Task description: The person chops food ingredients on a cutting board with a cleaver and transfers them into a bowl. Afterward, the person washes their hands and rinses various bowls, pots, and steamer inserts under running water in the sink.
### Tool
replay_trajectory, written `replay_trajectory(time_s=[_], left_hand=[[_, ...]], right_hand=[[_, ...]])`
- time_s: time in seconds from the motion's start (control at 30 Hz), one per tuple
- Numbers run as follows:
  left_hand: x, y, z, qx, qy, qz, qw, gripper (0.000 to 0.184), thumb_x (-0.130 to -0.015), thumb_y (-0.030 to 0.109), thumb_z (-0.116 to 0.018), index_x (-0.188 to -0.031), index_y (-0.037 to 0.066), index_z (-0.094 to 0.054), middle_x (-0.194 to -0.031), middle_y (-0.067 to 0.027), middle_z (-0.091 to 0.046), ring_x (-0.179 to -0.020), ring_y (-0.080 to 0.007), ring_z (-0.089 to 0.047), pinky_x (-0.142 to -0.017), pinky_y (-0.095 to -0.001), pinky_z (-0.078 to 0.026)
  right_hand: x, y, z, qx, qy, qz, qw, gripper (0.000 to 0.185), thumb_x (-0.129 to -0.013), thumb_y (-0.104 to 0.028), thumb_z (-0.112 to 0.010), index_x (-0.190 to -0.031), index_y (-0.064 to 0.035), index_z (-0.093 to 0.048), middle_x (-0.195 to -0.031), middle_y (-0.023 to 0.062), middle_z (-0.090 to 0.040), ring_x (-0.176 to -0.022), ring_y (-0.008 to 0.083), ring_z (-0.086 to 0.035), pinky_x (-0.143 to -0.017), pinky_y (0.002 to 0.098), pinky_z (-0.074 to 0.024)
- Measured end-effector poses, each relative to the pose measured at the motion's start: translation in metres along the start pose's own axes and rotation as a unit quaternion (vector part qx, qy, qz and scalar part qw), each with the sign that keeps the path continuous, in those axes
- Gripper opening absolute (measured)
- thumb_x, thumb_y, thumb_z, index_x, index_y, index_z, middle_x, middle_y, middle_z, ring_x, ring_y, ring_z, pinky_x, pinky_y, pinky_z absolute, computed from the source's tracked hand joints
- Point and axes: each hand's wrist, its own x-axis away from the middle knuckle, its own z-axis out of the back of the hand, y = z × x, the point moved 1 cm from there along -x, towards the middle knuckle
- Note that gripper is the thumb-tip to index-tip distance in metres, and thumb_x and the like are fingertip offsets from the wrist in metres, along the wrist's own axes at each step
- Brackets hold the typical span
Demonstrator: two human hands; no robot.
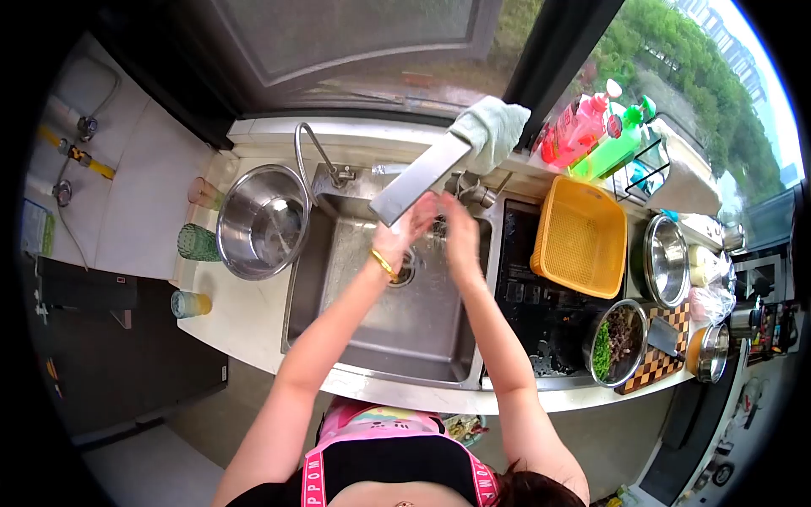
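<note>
Both hands are under the wide flat faucet [421, 179], over the metal sink [384, 325]. My left hand [411, 226], with a gold bangle [383, 264] at its wrist, is blurred and partly covered by the faucet's end; its fingers cannot be made out well. Just to the right of it is my right hand [459, 232], its fingers pointing up toward the faucet and smeared by motion. No object shows in either hand. A pale cloth [492, 133] hangs over the faucet's upper end. Below the hands lies the round drain [402, 269].
Left of the sink stand a steel bowl [263, 221] and several glasses. On the right are a yellow basket [581, 237], a bowl of chopped greens [617, 344], a checkered board [657, 359] with a cleaver [665, 336], and soap bottles [621, 139] by the window.
</note>
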Motion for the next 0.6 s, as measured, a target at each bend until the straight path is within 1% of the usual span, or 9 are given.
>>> replay_trajectory(time_s=[0.03, 0.07, 0.17, 0.23, 0.27, 0.37, 0.43, 0.53, 0.6], left_hand=[[0.004, 0.009, -0.005, 0.006, 0.038, -0.009, 0.999, 0.036, -0.096, 0.034, -0.049, -0.108, 0.003, -0.061, -0.093, -0.0047, -0.066, -0.085, -0.0128, -0.062, -0.075, -0.0224, -0.049], [0.006, 0.015, -0.006, 0.006, 0.038, -0.013, 0.999, 0.036, -0.096, 0.034, -0.049, -0.108, 0.003, -0.061, -0.093, -0.0047, -0.066, -0.085, -0.0128, -0.062, -0.075, -0.0224, -0.049], [0.018, 0.04, -0.015, -0.158, 0.047, -0.001, 0.986, 0.033, -0.095, 0.034, -0.051, -0.068, 0.015, -0.048, -0.058, 0.0078, -0.039, -0.046, -0.0043, -0.029, -0.043, -0.0215, -0.019], [0.013, 0.039, -0.004, -0.04, -0.006, 0.021, 0.999, 0.033, -0.096, 0.032, -0.049, -0.067, 0.015, -0.046, -0.058, 0.008, -0.035, -0.045, -0.0037, -0.026, -0.042, -0.0215, -0.017], [0.009, 0.035, 0.003, 0.077, -0.06, 0.051, 0.994, 0.034, -0.096, 0.03, -0.047, -0.067, 0.015, -0.044, -0.057, 0.0083, -0.032, -0.044, -0.0031, -0.022, -0.041, -0.0215, -0.016], [-0.008, 0.032, 0.011, 0.029, -0.062, 0.069, 0.995, 0.026, -0.098, 0.03, -0.043, -0.08, 0.012, -0.053, -0.056, 0.0078, -0.026, -0.044, -0.004, -0.02, -0.04, -0.0214, -0.016], [-0.012, 0.041, 0.008, -0.009, -0.043, 0.079, 0.996, 0.026, -0.098, 0.03, -0.042, -0.086, 0.011, -0.054, -0.056, 0.0074, -0.026, -0.044, -0.0046, -0.02, -0.04, -0.0219, -0.016], [0.007, 0.079, 0.007, -0.258, -0.167, 0.083, 0.948, 0.032, -0.098, 0.031, -0.043, -0.113, 0.007, -0.058, -0.082, -0.0036, -0.06, -0.073, -0.0124, -0.061, -0.066, -0.0259, -0.052], [0.021, 0.105, 0.013, -0.283, -0.275, 0.103, 0.913, 0.041, -0.098, 0.033, -0.042, -0.126, 0.004, -0.051, -0.115, -0.0145, -0.06, -0.109, -0.0216, -0.058, -0.095, -0.0338, -0.045]], right_hand=[[-0.009, 0.004, 0.021, 0.01, 0.054, 0.017, 0.998, 0.038, -0.092, -0.019, -0.044, -0.123, 0.0029, -0.052, -0.129, 0.0167, -0.052, -0.121, 0.0252, -0.047, -0.102, 0.0339, -0.0333], [-0.02, 0.019, 0.046, 0.019, 0.109, 0.031, 0.993, 0.036, -0.09, -0.016, -0.047, -0.12, 0.0039, -0.054, -0.126, 0.0183, -0.053, -0.12, 0.0282, -0.047, -0.101, 0.036, -0.0341], [-0.076, 0.094, 0.098, 0.118, 0.224, -0.045, 0.966, 0.043, -0.084, -0.009, -0.054, -0.125, 0.0033, -0.05, -0.119, 0.0145, -0.057, -0.108, 0.0237, -0.053, -0.095, 0.0324, -0.0389], [-0.106, 0.111, 0.097, 0.221, 0.249, -0.029, 0.942, 0.05, -0.08, -0.009, -0.052, -0.128, 0.004, -0.045, -0.118, 0.0155, -0.057, -0.104, 0.0231, -0.054, -0.092, 0.0317, -0.0408], [-0.12, 0.116, 0.091, 0.178, 0.153, -0.068, 0.97, 0.057, -0.079, -0.017, -0.052, -0.131, 0.0047, -0.042, -0.134, 0.0232, -0.044, -0.125, 0.0361, -0.042, -0.104, 0.0386, -0.0317], [-0.133, 0.112, 0.108, 0.156, 0.047, -0.067, 0.984, 0.058, -0.078, -0.01, -0.052, -0.134, 0.0016, -0.041, -0.126, 0.0166, -0.054, -0.113, 0.0224, -0.052, -0.095, 0.0281, -0.0389], [-0.099, 0.055, 0.107, 0.359, -0.021, -0.034, 0.933, 0.056, -0.081, -0.017, -0.055, -0.133, 0.0006, -0.043, -0.126, 0.0196, -0.054, -0.117, 0.0287, -0.052, -0.097, 0.0323, -0.0394], [-0.041, -0.042, 0.088, 0.386, -0.155, 0.03, 0.909, 0.031, -0.087, -0.014, -0.053, -0.113, 0.0011, -0.06, -0.117, 0.0207, -0.059, -0.113, 0.032, -0.055, -0.095, 0.0347, -0.0422], [-0.008, -0.095, 0.081, 0.252, -0.213, 0.078, 0.941, 0.022, -0.091, -0.008, -0.048, -0.101, 0.0032, -0.065, -0.105, 0.0139, -0.066, -0.102, 0.0199, -0.061, -0.09, 0.03, -0.0441]])
